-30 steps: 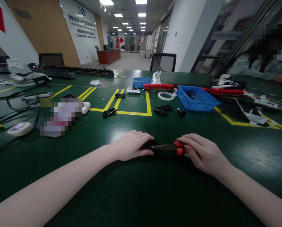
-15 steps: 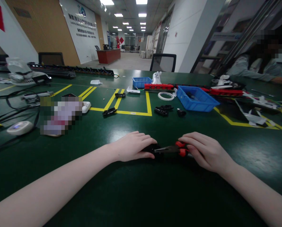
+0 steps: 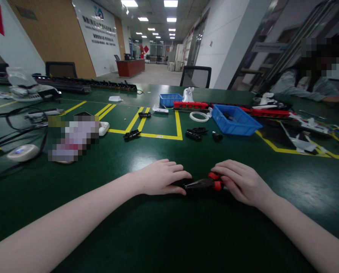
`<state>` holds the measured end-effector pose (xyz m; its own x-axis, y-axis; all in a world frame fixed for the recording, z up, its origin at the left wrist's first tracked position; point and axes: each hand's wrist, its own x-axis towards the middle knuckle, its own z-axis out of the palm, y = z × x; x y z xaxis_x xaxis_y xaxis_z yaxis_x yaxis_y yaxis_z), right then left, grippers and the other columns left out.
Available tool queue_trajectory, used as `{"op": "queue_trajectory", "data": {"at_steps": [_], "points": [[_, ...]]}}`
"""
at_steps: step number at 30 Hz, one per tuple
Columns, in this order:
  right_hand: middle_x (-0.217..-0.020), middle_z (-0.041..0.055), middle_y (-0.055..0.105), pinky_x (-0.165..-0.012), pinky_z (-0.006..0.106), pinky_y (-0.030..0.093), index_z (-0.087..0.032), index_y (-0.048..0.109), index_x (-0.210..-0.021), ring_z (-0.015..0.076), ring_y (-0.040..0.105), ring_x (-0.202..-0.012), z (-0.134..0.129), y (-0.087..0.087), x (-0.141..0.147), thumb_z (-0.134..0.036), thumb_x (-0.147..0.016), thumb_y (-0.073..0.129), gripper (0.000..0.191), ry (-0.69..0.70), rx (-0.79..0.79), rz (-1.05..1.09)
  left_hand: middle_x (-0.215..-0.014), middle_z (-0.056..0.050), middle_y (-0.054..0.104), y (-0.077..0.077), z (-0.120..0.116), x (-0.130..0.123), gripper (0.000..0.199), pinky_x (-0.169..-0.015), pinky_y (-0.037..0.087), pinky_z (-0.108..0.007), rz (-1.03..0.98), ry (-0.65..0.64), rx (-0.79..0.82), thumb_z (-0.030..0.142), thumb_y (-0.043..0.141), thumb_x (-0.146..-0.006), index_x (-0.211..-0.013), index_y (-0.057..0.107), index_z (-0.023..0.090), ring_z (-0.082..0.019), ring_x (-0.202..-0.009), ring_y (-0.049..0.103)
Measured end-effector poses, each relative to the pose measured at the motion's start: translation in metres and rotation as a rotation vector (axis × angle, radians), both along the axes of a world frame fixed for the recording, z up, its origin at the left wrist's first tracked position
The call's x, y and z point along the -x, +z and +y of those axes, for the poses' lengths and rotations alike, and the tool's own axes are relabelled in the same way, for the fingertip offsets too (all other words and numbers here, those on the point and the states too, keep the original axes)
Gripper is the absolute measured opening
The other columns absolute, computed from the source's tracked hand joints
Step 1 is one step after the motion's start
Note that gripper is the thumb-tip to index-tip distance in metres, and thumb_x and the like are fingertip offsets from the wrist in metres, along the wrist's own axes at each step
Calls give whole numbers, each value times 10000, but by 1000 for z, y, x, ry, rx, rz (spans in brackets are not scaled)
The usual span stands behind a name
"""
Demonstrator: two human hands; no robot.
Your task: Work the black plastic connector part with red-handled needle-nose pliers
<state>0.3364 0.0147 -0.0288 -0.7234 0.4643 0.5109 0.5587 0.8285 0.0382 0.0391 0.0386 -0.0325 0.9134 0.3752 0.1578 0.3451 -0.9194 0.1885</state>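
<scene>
My right hand [image 3: 242, 181] is closed round the red handles of a pair of needle-nose pliers [image 3: 201, 184]. The jaws point left, with their tips close to the fingers of my left hand [image 3: 164, 177]. That hand lies low over the table, thumb and fingers closed on a small black part [image 3: 181, 183], mostly hidden under them. Whether the plier tips touch the part I cannot tell. Farther back lie several similar black parts [image 3: 194, 134] and a short black cylindrical piece [image 3: 216, 136].
A blue bin [image 3: 237, 127] with dark pieces in it stands beyond my right hand, near a white ring [image 3: 199, 116] and a red strip [image 3: 190, 105]. To the left are a phone [image 3: 75, 138], a white oval device [image 3: 23, 152] and cables. A person [image 3: 306, 81] sits at far right.
The pliers and my right hand have shifted slightly left, bringing the tips nearer my left hand. The plier jaws look closer together. My left hand now covers more of the black part.
</scene>
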Motion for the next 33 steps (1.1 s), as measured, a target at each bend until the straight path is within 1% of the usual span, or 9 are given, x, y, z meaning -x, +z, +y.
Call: {"op": "queue_trajectory", "data": {"at_steps": [4,10,19,23,30,33], "points": [[-951,95,714,-711,345,577,-185,641,-1069,201,674,-836,1,1,0,-180,-929,448,239,0,-8,-5,-1106,-61,641,1,-1,0,400,-776,449,-309,10,5,-2,475,530,-987,-1286,524,210,-208,-938,637],[-936,99,707,-691,327,567,-166,625,-1065,198,669,-831,3,5,0,-167,-928,459,215,13,-65,-27,-1108,-61,640,0,-1,0,410,-769,446,-307,-11,6,-3,474,531,-986,-1288,532,196,-208,-933,634],[-940,96,699,-696,315,560,-164,601,-1075,188,662,-826,3,5,-1,-151,-940,435,215,15,-52,-28,-1121,-58,641,0,0,1,407,-795,459,-301,-24,14,32,466,533,-987,-1287,534,191,-199,-946,629],[-931,87,694,-692,307,556,-172,598,-1068,180,657,-815,2,2,-2,-162,-946,421,215,-16,-12,-9,-1119,-61,646,-2,0,1,395,-822,468,-304,-54,41,76,461,534,-988,-1265,537,179,-199,-964,634],[-967,90,688,-714,334,551,-193,599,-1088,193,653,-836,1,-10,-3,-185,-953,415,229,-71,7,40,-1115,-62,656,-3,1,1,373,-836,476,-324,-83,83,138,445,545,-986,-1247,531,179,-209,-981,643],[-963,91,687,-705,333,548,-189,598,-1093,194,650,-831,0,-8,-2,-174,-945,428,225,-67,-10,39,-1126,-60,657,-3,1,2,369,-846,476,-326,-81,91,155,439,546,-986,-1253,524,184,-210,-994,645]]}}
